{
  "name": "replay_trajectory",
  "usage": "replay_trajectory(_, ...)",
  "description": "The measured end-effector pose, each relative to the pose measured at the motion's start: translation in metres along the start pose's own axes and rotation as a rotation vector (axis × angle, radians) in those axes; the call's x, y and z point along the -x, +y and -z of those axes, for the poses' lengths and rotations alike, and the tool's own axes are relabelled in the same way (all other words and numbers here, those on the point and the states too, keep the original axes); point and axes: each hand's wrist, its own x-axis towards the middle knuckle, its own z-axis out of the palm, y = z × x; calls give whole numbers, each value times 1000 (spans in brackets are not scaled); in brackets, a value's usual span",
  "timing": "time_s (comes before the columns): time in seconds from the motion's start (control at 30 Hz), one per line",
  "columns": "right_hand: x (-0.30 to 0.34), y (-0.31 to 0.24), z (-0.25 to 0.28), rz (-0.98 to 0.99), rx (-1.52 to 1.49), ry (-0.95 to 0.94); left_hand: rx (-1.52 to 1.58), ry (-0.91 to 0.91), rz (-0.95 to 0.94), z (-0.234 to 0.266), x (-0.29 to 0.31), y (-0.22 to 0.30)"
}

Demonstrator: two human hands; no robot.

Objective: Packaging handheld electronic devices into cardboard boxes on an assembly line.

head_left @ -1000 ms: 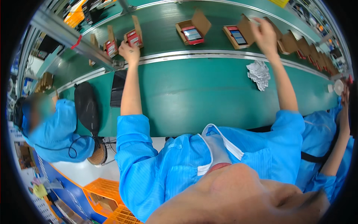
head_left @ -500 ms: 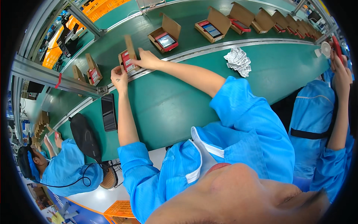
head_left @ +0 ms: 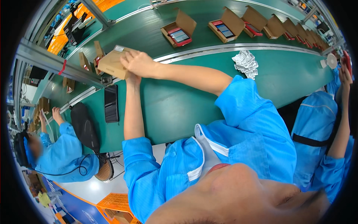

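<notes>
A small brown cardboard box [head_left: 113, 64] is in my hands over the near edge of the conveyor, its lid down and its contents hidden. My left hand [head_left: 133, 77] holds it from beneath at the near right corner, most of its fingers out of sight. Curled fingers of my right hand [head_left: 140, 64] press on the lid's right side, above the left hand. Just beyond sit two open boxes, one with something red inside [head_left: 97, 62]. To the right on the belt stands an open box [head_left: 169, 29] holding a red-edged device with a lit screen [head_left: 179, 36].
More open boxes [head_left: 225, 30] line the green belt [head_left: 138, 26] toward the right. A pile of silvery printed slips [head_left: 245, 64] lies on the green table. Left are a black phone [head_left: 111, 103], a dark pouch [head_left: 85, 127] and a metal post [head_left: 56, 61]. Co-workers sit both sides.
The box at my hands was standing open on the belt with red inside; now its lid is down and it is lifted and tilted. My right hand has moved onto it. The belt's boxes sit farther right.
</notes>
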Motion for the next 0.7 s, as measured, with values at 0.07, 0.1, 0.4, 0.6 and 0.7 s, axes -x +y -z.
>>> replay_trajectory(0.07, 1, 11, 10, -67, -99, -84, -6, 66, 34, -14, 7, 11)
replay_trajectory(0.1, 3, 14, 10, -60, -111, -71, -31, 75, 63, -17, 10, 16)
replay_trajectory(0.4, -1, 55, -15, -759, -535, -210, 11, 295, 190, -9, 26, 39)
replay_trajectory(0.6, 53, 101, -48, -933, -650, -376, 163, 209, 202, -7, 23, 42)
replay_trajectory(0.7, 67, 79, -14, -861, -641, -129, 181, 203, 202, -19, 27, 45)
